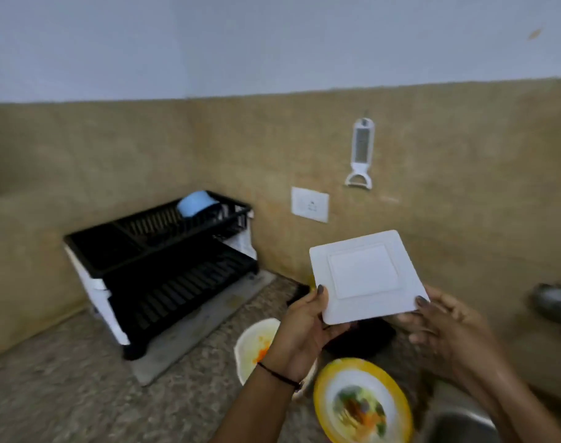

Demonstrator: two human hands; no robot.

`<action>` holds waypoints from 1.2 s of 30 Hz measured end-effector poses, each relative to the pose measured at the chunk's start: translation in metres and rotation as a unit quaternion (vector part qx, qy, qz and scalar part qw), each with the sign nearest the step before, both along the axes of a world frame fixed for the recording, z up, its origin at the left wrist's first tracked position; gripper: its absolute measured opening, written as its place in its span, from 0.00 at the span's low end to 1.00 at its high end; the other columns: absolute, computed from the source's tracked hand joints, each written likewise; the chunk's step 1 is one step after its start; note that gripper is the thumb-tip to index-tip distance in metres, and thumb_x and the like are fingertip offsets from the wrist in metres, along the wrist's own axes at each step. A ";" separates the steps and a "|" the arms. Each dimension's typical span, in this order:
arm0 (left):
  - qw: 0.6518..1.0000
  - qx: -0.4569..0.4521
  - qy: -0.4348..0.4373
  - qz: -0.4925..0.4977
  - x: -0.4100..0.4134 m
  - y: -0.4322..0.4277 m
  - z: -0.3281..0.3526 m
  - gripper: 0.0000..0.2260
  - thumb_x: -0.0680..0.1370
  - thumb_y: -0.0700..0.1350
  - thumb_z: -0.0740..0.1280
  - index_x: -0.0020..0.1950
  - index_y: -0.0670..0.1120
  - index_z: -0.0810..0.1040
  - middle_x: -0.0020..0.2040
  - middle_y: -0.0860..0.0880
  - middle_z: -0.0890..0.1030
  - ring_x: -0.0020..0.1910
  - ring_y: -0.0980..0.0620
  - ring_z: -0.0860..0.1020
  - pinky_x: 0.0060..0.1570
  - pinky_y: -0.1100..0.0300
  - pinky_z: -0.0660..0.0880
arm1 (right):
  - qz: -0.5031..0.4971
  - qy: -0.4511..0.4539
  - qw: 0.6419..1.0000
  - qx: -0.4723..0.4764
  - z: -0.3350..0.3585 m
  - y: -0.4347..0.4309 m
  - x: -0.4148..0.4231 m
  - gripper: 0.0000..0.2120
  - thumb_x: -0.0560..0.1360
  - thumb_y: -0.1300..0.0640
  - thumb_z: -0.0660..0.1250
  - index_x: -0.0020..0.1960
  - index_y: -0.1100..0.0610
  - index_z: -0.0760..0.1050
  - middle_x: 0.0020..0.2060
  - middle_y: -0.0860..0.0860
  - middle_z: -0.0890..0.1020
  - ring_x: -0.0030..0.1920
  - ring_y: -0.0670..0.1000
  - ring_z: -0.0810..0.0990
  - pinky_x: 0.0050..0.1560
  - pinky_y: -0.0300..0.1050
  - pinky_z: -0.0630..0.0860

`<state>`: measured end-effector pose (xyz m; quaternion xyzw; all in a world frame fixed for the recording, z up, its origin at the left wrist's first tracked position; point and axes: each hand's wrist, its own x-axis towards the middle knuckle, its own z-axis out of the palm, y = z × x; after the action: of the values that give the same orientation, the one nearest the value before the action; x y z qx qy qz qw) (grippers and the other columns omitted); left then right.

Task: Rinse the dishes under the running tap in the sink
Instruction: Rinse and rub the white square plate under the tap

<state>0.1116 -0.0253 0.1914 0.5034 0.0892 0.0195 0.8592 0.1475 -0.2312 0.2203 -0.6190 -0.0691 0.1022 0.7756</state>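
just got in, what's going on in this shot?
A person holds a white square plate in both hands, left hand and right hand each pinching a near corner. The plate looks clean and is raised above the counter, not over the sink at lower right. Two dirty dishes sit below: a white dish with orange residue and a yellow-rimmed plate with food scraps. A black dish rack to the left holds a blue bowl.
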 end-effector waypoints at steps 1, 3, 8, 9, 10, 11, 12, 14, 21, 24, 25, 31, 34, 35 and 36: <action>1.000 -0.002 -0.004 0.025 0.003 0.027 0.007 0.15 0.81 0.46 0.60 0.66 0.45 0.75 0.62 0.44 0.81 0.57 0.45 0.80 0.49 0.52 0.81 | 0.009 -0.001 1.000 -0.004 0.006 0.030 0.017 0.09 0.76 0.60 0.65 0.56 0.58 0.76 0.34 0.54 0.85 0.31 0.46 0.83 0.25 0.38 0.76; 0.998 -0.007 -0.009 0.070 0.009 0.086 0.020 0.16 0.79 0.45 0.62 0.65 0.42 0.75 0.59 0.41 0.82 0.56 0.41 0.80 0.49 0.50 0.81 | 0.036 -0.010 0.999 -0.011 0.021 0.096 0.047 0.07 0.77 0.63 0.63 0.54 0.61 0.76 0.33 0.55 0.85 0.31 0.46 0.83 0.24 0.37 0.76; 0.987 0.062 -0.017 0.149 0.026 0.226 0.048 0.10 0.82 0.41 0.58 0.62 0.44 0.75 0.52 0.44 0.83 0.44 0.48 0.83 0.36 0.56 0.82 | 0.107 -0.003 0.994 -0.037 0.043 0.258 0.107 0.05 0.77 0.62 0.64 0.49 0.62 0.78 0.35 0.56 0.84 0.33 0.47 0.83 0.25 0.38 0.77; 0.985 0.071 -0.014 0.155 0.028 0.248 0.053 0.10 0.83 0.41 0.58 0.61 0.45 0.74 0.52 0.44 0.83 0.42 0.49 0.84 0.36 0.55 0.82 | 0.121 0.009 0.992 -0.034 0.043 0.284 0.117 0.05 0.77 0.62 0.65 0.48 0.63 0.78 0.37 0.57 0.84 0.34 0.48 0.83 0.26 0.38 0.77; 0.985 0.071 -0.007 0.159 0.032 0.273 0.054 0.09 0.83 0.40 0.58 0.61 0.45 0.74 0.51 0.44 0.82 0.40 0.49 0.84 0.37 0.54 0.83 | 0.134 0.025 0.990 -0.032 0.042 0.312 0.129 0.06 0.77 0.62 0.64 0.48 0.64 0.77 0.38 0.57 0.84 0.34 0.47 0.83 0.26 0.38 0.77; 0.985 0.066 0.006 0.158 0.037 0.295 0.056 0.09 0.83 0.39 0.58 0.60 0.44 0.73 0.50 0.43 0.82 0.39 0.49 0.85 0.36 0.53 0.83 | 0.144 0.043 0.988 -0.033 0.040 0.339 0.139 0.06 0.78 0.62 0.64 0.50 0.65 0.76 0.39 0.57 0.83 0.32 0.46 0.83 0.26 0.38 0.77; 0.986 0.059 0.023 0.156 0.042 0.316 0.055 0.08 0.83 0.39 0.57 0.60 0.43 0.73 0.49 0.43 0.81 0.38 0.48 0.85 0.35 0.53 0.83 | 0.152 0.062 0.986 -0.037 0.036 0.364 0.149 0.08 0.78 0.63 0.63 0.53 0.67 0.75 0.39 0.58 0.81 0.30 0.45 0.83 0.25 0.37 0.77; 0.986 0.042 0.060 0.148 0.050 0.352 0.055 0.08 0.83 0.37 0.57 0.60 0.38 0.72 0.47 0.41 0.81 0.36 0.48 0.85 0.31 0.55 0.82 | 0.165 0.100 0.980 -0.051 0.029 0.407 0.165 0.11 0.79 0.64 0.61 0.59 0.69 0.72 0.39 0.58 0.79 0.27 0.44 0.82 0.24 0.37 0.76; 0.983 0.022 0.158 0.092 0.098 0.419 0.049 0.13 0.83 0.35 0.55 0.64 0.31 0.69 0.32 0.41 0.83 0.28 0.50 0.83 0.23 0.63 0.78 | 0.111 0.102 0.981 -0.119 0.018 0.490 0.221 0.13 0.79 0.67 0.60 0.61 0.72 0.69 0.33 0.59 0.77 0.22 0.47 0.78 0.20 0.37 0.74; 0.977 0.067 0.191 0.061 0.130 0.422 0.043 0.15 0.82 0.33 0.55 0.68 0.29 0.65 0.31 0.40 0.83 0.25 0.51 0.82 0.21 0.64 0.76 | 0.083 0.096 0.980 -0.156 0.011 0.493 0.246 0.13 0.79 0.66 0.60 0.61 0.72 0.69 0.33 0.57 0.76 0.28 0.47 0.77 0.19 0.36 0.73; 0.975 0.082 0.198 0.054 0.140 0.422 0.041 0.14 0.82 0.33 0.55 0.67 0.30 0.65 0.31 0.40 0.83 0.25 0.52 0.82 0.20 0.65 0.76 | 0.081 0.097 0.979 -0.162 0.009 0.491 0.254 0.13 0.79 0.66 0.59 0.61 0.72 0.70 0.33 0.57 0.75 0.29 0.47 0.76 0.18 0.36 0.73; 0.963 0.150 0.222 0.023 0.170 0.418 0.029 0.05 0.82 0.35 0.58 0.55 0.35 0.71 0.27 0.46 0.81 0.21 0.58 0.77 0.17 0.68 0.71 | 0.091 0.057 0.966 -0.237 0.001 0.485 0.279 0.12 0.80 0.64 0.57 0.57 0.70 0.73 0.33 0.57 0.73 0.27 0.48 0.69 0.17 0.34 0.69; 0.948 0.214 0.235 0.011 0.174 0.415 0.028 0.08 0.82 0.38 0.60 0.43 0.39 0.74 0.21 0.51 0.76 0.17 0.60 0.72 0.16 0.70 0.68 | 0.088 0.034 0.957 -0.275 0.002 0.486 0.280 0.12 0.80 0.63 0.57 0.55 0.70 0.74 0.31 0.56 0.71 0.24 0.51 0.69 0.18 0.37 0.71; 0.941 0.240 0.238 0.007 0.175 0.414 0.028 0.10 0.82 0.39 0.61 0.41 0.40 0.73 0.20 0.52 0.74 0.16 0.61 0.70 0.16 0.70 0.67 | 0.086 0.032 0.955 -0.284 0.002 0.485 0.280 0.11 0.80 0.63 0.58 0.55 0.69 0.75 0.31 0.57 0.71 0.24 0.52 0.69 0.19 0.40 0.73; 0.934 0.262 0.242 0.007 0.176 0.413 0.029 0.12 0.82 0.39 0.61 0.39 0.41 0.73 0.19 0.52 0.72 0.15 0.61 0.69 0.16 0.70 0.66 | 0.083 0.031 0.953 -0.289 0.003 0.485 0.279 0.11 0.79 0.64 0.58 0.55 0.69 0.75 0.31 0.57 0.71 0.24 0.53 0.70 0.22 0.43 0.74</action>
<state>0.2872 0.3878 0.2200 0.6995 0.2900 -0.0744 0.6489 0.4266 0.2535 0.2231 -0.8054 -0.0633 0.2012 0.5539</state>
